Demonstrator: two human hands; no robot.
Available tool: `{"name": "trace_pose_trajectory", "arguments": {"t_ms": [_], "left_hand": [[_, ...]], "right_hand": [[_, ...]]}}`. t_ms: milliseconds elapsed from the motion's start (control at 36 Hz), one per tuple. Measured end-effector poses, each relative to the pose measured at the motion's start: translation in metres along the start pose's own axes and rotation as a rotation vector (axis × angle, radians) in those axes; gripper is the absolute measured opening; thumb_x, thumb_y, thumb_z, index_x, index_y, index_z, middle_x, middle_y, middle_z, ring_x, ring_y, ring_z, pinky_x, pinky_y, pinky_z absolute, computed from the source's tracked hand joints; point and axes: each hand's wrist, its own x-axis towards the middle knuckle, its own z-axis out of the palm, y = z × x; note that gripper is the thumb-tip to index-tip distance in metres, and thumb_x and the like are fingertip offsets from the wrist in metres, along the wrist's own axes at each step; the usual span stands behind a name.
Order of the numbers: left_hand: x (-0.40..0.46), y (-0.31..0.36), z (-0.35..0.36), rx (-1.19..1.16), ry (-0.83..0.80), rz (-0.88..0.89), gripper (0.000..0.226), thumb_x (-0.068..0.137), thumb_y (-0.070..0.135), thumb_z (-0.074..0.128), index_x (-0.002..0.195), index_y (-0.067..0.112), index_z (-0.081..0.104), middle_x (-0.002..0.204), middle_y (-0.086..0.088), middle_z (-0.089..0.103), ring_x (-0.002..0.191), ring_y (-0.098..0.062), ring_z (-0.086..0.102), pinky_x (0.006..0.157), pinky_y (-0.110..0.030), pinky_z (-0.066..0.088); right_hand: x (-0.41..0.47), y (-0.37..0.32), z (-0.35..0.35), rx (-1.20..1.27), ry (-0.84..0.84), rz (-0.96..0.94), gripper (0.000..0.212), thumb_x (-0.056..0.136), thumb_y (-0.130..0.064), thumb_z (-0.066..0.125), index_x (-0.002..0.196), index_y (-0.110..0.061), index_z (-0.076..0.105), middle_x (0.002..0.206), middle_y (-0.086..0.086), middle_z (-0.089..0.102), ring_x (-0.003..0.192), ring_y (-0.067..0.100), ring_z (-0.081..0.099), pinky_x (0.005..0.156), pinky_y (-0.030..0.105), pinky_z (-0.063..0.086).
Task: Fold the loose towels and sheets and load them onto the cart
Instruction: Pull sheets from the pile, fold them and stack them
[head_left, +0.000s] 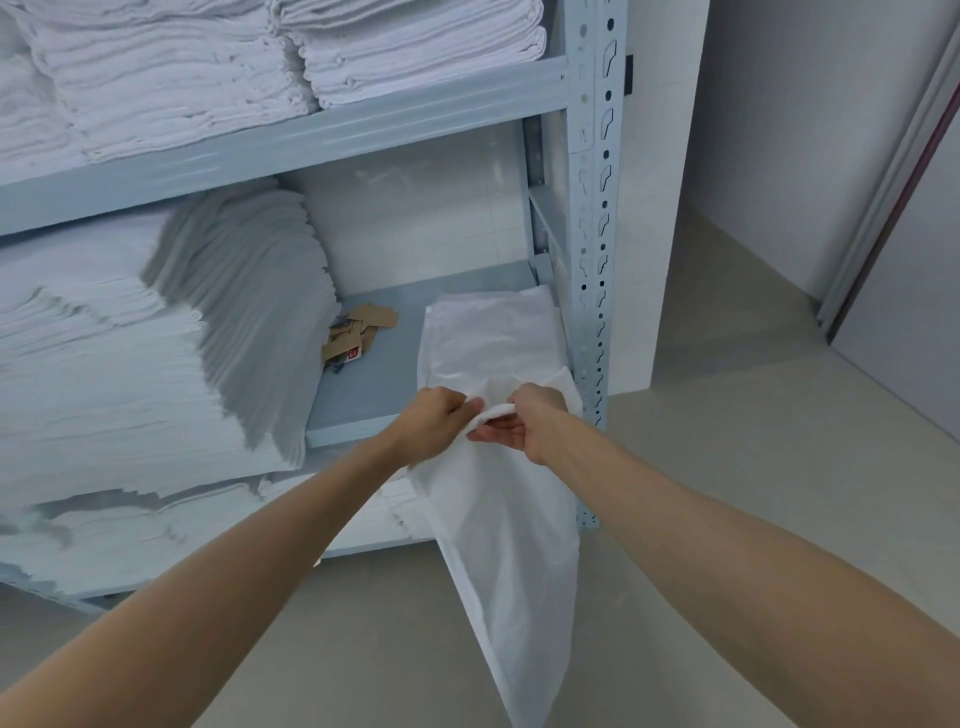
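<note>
We've got a thin white fabric sheet (498, 530) gathered at its top edge, just in front of the middle shelf of the pale blue-grey slotted metal rack (592, 218). Most of it hangs down from our hands toward the floor; whether its upper part joins the white cloth lying on the shelf board we can't tell.

Left hand (434, 423) is curled, fingers pinching the bunched top edge. Right hand (524, 421) is curled round the same bunch from the other side, palm partly up. Hands nearly touching.

Step, as we judge it: mid-fold on one sheet, finding or matching corners before halving it. Loading not begun for this piece, and no cart in view.

Next move prob. needs the hands to spread apart along the edge so the cloth hangs flat, then bring corners together w/o dragging the tail on the beige floor (727, 467).

Around us:
- tall stacks of folded white towels (156, 83) on the top shelf
- a leaning pile of folded white linen (156, 353) on the mid shelf, left
- scattered brown card tags (358, 332) on the shelf board, one w/ a red mark

In the way: the rack's upright post sits just beside our right hand, so little room to spread that side.
</note>
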Motion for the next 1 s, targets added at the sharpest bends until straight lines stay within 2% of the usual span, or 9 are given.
{"name": "trace_pose_trajectory", "arguments": {"t_ms": [111,278,333,444,556,667,778,917,1000], "left_hand": [[-0.005,-0.006,0.000,0.048,-0.037,-0.056,0.053,0.088,0.055,0.066,0.064,0.009,0.056,0.056,0.006,0.047,0.047,-0.005,0.042,0.046,-0.016,0.032],[-0.015,-0.009,0.001,0.119,-0.072,0.007,0.042,0.069,0.036,0.089,0.096,0.011,0.069,0.089,0.002,0.070,0.075,-0.012,0.062,0.066,-0.016,0.047],[-0.017,-0.009,0.002,0.114,-0.075,0.005,0.043,0.069,0.031,0.090,0.097,0.007,0.069,0.094,-0.004,0.073,0.084,-0.022,0.066,0.075,-0.029,0.050],[-0.021,-0.008,0.002,0.159,-0.113,0.021,0.039,0.068,0.031,0.090,0.091,0.014,0.064,0.088,0.003,0.068,0.076,-0.015,0.059,0.061,-0.017,0.041],[-0.025,-0.009,0.002,0.223,-0.125,0.048,0.031,0.077,0.025,0.083,0.101,0.013,0.067,0.094,0.001,0.066,0.084,-0.019,0.058,0.072,-0.025,0.042],[-0.029,-0.011,0.005,0.209,-0.039,0.085,0.020,0.084,0.016,0.076,0.103,0.013,0.071,0.094,-0.001,0.067,0.085,-0.018,0.057,0.072,-0.027,0.039],[-0.031,-0.009,0.009,0.233,0.088,0.139,0.020,0.087,0.015,0.073,0.107,0.015,0.071,0.102,-0.004,0.069,0.093,-0.025,0.060,0.074,-0.029,0.037],[-0.039,-0.002,0.014,0.220,0.206,0.181,0.004,0.087,0.011,0.072,0.087,0.007,0.072,0.082,-0.003,0.059,0.085,-0.033,0.060,0.067,-0.033,0.038],[-0.050,-0.003,0.019,0.133,0.332,0.151,0.004,0.086,0.008,0.072,0.086,0.008,0.076,0.078,-0.003,0.061,0.078,-0.030,0.060,0.064,-0.035,0.041]], "right_hand": [[-0.004,0.005,0.006,-0.035,0.038,0.015,0.030,0.093,0.001,0.032,0.094,0.011,0.060,0.068,0.025,0.070,0.052,0.034,0.068,0.043,0.033,0.055],[-0.008,0.012,0.008,-0.190,-0.059,0.053,0.070,0.097,-0.007,0.027,0.038,0.002,0.065,0.059,0.021,0.069,0.045,0.029,0.067,0.044,0.034,0.057],[-0.008,0.013,0.007,-0.187,-0.065,0.045,0.065,0.096,-0.007,0.028,0.047,0.007,0.068,0.064,0.024,0.070,0.048,0.032,0.068,0.044,0.036,0.057],[-0.010,0.015,0.003,-0.250,-0.052,0.022,0.050,0.097,-0.011,0.029,0.076,0.012,0.067,0.069,0.027,0.071,0.056,0.035,0.071,0.047,0.040,0.058],[-0.012,0.016,-0.005,-0.443,-0.032,-0.016,0.039,0.090,-0.007,0.034,0.081,0.013,0.067,0.070,0.025,0.071,0.057,0.035,0.071,0.056,0.042,0.062],[-0.008,0.000,-0.023,-0.965,0.057,-0.269,0.028,0.084,-0.021,0.050,0.067,-0.003,0.063,0.054,0.010,0.068,0.041,0.025,0.063,0.048,0.030,0.056],[0.004,-0.031,-0.042,-1.562,0.370,-0.584,0.026,0.081,-0.032,0.062,0.067,-0.016,0.049,0.073,0.001,0.061,0.063,0.022,0.056,0.049,0.024,0.031],[0.025,-0.033,-0.053,-1.760,0.257,-0.229,0.069,0.086,-0.038,0.068,0.138,-0.003,0.039,0.136,0.020,0.042,0.124,0.037,0.043,0.094,0.042,0.045],[0.026,-0.013,-0.057,-1.765,0.145,-0.077,0.042,0.091,-0.024,0.060,0.128,-0.006,0.054,0.122,0.015,0.060,0.100,0.030,0.059,0.078,0.036,0.050]]}}
